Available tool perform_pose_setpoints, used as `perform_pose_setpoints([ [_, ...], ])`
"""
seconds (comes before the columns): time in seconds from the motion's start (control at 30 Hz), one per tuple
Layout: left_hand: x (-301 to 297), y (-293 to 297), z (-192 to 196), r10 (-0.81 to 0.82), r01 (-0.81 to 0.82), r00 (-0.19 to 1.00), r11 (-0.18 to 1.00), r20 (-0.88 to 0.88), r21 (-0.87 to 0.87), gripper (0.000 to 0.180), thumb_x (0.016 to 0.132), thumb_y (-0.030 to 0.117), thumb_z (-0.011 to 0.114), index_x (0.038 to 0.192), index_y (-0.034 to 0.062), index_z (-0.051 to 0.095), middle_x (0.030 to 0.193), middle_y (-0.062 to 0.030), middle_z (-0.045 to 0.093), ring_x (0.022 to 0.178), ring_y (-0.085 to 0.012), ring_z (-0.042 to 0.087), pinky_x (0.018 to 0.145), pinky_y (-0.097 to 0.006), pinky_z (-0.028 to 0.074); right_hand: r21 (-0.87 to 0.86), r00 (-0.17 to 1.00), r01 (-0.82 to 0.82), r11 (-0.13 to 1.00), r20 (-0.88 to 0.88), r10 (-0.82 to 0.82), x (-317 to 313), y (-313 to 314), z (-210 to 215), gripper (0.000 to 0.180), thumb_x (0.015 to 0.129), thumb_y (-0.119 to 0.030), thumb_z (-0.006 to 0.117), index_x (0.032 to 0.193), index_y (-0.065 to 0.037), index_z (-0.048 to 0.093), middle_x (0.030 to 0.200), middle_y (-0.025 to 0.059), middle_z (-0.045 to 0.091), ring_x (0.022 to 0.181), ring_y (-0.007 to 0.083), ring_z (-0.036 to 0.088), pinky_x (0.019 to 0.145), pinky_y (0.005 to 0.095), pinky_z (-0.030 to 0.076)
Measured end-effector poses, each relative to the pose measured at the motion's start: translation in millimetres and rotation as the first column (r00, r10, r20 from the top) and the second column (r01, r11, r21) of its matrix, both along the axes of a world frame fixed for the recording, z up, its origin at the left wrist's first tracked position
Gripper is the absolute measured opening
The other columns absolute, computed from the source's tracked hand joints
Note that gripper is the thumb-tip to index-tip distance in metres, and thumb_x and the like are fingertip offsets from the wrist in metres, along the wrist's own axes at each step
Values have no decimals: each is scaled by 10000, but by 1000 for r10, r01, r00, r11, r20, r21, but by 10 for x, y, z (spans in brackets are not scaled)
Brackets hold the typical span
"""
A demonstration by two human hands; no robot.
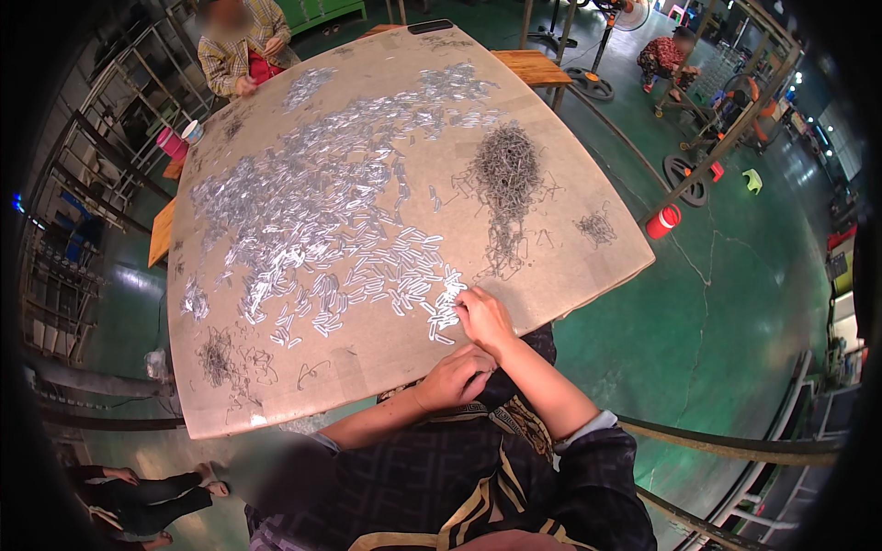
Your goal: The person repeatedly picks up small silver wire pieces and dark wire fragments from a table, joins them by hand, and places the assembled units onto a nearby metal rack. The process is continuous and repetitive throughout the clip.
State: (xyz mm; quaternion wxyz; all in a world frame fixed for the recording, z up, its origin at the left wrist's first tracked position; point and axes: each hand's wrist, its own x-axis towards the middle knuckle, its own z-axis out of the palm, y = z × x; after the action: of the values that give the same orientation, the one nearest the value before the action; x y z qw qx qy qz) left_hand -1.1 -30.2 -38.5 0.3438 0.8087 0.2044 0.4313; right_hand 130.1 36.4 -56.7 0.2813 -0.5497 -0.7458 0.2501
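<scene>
Many small, slim, silvery metal pieces (367, 266) lie spread over the brown-covered table (588, 266). My right hand (485, 320) rests at the near right end of this spread, its fingers bent and closed against a small cluster of the pieces (448, 298). What sits between those fingertips is too small to make out. Closer to my body, by the table's front edge, my left hand (454, 377) is curled with its fingers drawn together. Anything inside it is hidden. Beyond my right hand is a heap of thin, dark wire bits (508, 170).
Smaller wire piles lie at the near left (218, 358) and right (597, 228) of the table. A dark phone (431, 27) lies at the far edge. A person in a checked shirt (225, 60) sits at the far left. A red container (663, 220) stands beyond the right edge.
</scene>
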Motion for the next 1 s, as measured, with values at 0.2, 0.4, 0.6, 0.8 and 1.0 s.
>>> perform_pose_setpoints([
  [0.2,-17,-6,-5,12,-12,1000,1000,-12,-1,217,797,-72,620,958,33,521,931,-130,620,870,-292,624,790,-382,503,73,999,16,997,39,-19,-82,58,33,137,830,-133,659,943,-57,647,917,138,614,839,359,628,729,448,505],
  [0.4,-15,14,-8,11,-11,1000,999,-8,34,247,774,-51,632,979,18,512,924,-135,613,859,-309,608,767,-379,508,92,1000,7,996,13,-9,-50,141,-63,144,819,-132,675,925,-41,642,923,144,613,844,357,631,734,441,511],
  [0.6,-2,15,-9,9,-8,1000,999,-10,37,246,775,-49,634,977,17,510,915,-134,615,853,-305,607,758,-377,508,45,995,95,995,-24,-94,-76,158,-50,128,802,-119,682,868,-19,635,919,166,609,859,357,631,755,434,512],
  [0.8,10,29,4,14,-14,1000,999,5,39,242,762,-67,632,955,18,513,895,-127,605,844,-300,609,760,-375,508,171,946,-74,983,323,15,-107,169,48,115,770,-68,599,845,6,647,914,164,617,876,333,641,781,428,523],
  [1.0,-11,8,-29,20,-20,1000,1000,16,21,237,763,-78,628,949,22,519,898,-129,604,843,-300,610,762,-377,508,269,889,-230,935,448,90,-138,149,90,111,762,-65,581,818,1,650,880,141,616,863,309,644,776,417,528],
])
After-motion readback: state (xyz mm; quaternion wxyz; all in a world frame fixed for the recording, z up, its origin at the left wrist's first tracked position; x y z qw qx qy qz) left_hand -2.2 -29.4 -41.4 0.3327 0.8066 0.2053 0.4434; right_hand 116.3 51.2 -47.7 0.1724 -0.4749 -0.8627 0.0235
